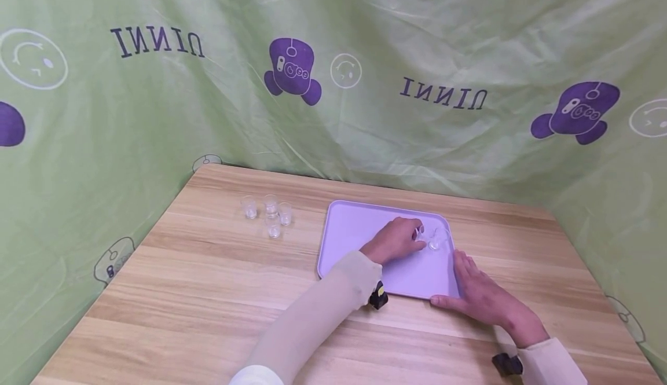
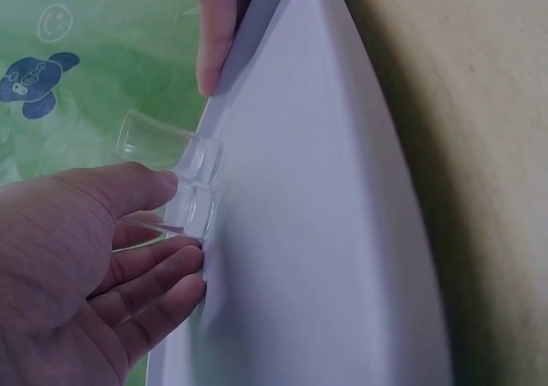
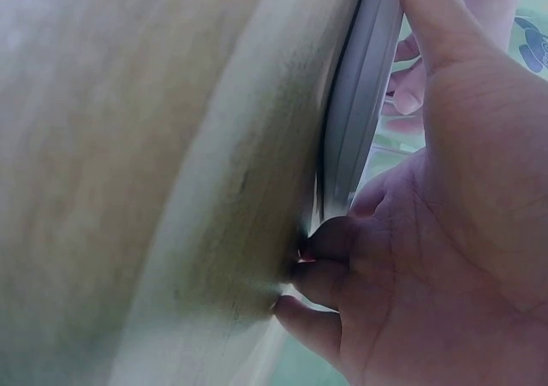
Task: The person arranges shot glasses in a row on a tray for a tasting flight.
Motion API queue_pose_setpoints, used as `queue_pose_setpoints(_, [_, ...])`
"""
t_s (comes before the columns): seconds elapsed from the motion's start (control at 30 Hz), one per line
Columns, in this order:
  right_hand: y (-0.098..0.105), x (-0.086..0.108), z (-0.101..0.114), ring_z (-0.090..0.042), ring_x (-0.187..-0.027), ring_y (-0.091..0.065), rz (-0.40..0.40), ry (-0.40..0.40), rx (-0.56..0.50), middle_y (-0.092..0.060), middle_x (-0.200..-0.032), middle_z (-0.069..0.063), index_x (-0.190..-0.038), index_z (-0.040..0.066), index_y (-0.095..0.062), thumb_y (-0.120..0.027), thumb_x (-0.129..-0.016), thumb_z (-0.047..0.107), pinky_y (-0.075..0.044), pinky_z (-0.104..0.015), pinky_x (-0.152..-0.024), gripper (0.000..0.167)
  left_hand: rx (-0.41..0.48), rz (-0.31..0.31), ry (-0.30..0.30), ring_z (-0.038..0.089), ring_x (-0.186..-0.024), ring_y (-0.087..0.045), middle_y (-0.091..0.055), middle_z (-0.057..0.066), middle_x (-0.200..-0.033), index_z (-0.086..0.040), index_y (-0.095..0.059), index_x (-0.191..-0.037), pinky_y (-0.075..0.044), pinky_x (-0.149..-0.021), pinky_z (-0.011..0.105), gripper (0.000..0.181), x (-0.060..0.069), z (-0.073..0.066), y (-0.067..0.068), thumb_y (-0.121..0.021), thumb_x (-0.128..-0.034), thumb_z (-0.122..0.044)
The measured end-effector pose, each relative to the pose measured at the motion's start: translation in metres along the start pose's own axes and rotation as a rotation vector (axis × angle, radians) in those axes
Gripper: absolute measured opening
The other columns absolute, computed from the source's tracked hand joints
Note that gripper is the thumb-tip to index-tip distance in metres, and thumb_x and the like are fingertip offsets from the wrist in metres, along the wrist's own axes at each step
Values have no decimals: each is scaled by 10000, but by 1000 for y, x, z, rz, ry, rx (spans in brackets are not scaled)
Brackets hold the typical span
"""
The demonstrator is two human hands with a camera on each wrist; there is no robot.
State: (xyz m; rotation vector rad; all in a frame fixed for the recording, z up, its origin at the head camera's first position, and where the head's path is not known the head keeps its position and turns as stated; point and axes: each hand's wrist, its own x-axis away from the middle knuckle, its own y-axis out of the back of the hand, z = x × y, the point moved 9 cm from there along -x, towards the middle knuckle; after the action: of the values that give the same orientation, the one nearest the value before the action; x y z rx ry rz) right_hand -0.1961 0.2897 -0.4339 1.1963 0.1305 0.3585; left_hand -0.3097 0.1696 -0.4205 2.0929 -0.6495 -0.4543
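Observation:
My left hand (image 1: 397,239) reaches over the lavender tray (image 1: 359,223) and pinches a small clear glass (image 2: 190,211) between thumb and fingers, its base at the tray's surface. Right beside it on the tray stands another small clear glass (image 2: 163,142), its wall close to the held one. In the head view, clear glass (image 1: 433,245) shows near the tray's right side; overlapping outlines make the number hard to tell. My right hand (image 1: 482,292) rests at the tray's right front corner, thumb at the front rim and fingers extended along the right side.
Several more small clear glasses (image 1: 273,226) stand grouped on the wooden table (image 1: 208,292), left of the tray. A green printed curtain (image 1: 365,130) hangs behind the table and along its sides.

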Motion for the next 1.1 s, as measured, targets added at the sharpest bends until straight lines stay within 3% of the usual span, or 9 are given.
queue_pose_setpoints(0.33, [0, 1, 0, -661, -1398, -173, 0, -4, -1, -135, -1530, -492, -1530, -203, -74, -727, -901, 583, -238, -714, -1108, 1200, 53, 7, 35, 67, -812, -569, -627, -42, -933, -92, -614, -1350, -455, -718, 178, 477, 4, 1, -2, -769, -939, -277])
queue_pose_setpoints(0.63, [1, 0, 0, -662, -1398, -169, 1, -2, 5, -134, -1534, -487, -1529, -205, -81, -722, -902, 587, -238, -714, -1107, 1197, 119, 10, 50, 80, -982, -622, -683, 0, -1154, -133, -589, -1374, -485, -847, 200, 517, 12, 7, 4, -772, -938, -341])
queue_pose_setpoints(0.83, [2, 0, 0, -670, -1386, -185, -3, -1, 14, -135, -1527, -494, -1530, -203, -79, -726, -898, 587, -251, -711, -1103, 1201, 113, -13, -21, 115, -1018, -630, -687, 33, -1181, -101, -589, -1385, -494, -856, 221, 517, 26, 8, 23, -755, -951, -329])
queue_pose_setpoints(1.1, [0, 0, -1, -669, -1383, -198, -5, -7, 19, -147, -1526, -492, -1526, -205, -85, -732, -893, 589, -262, -711, -1098, 1204, 142, -57, -79, 158, -1125, -624, -670, 93, -1260, -79, -546, -1444, -501, -927, 264, 550, 50, 11, 63, -707, -985, -337])
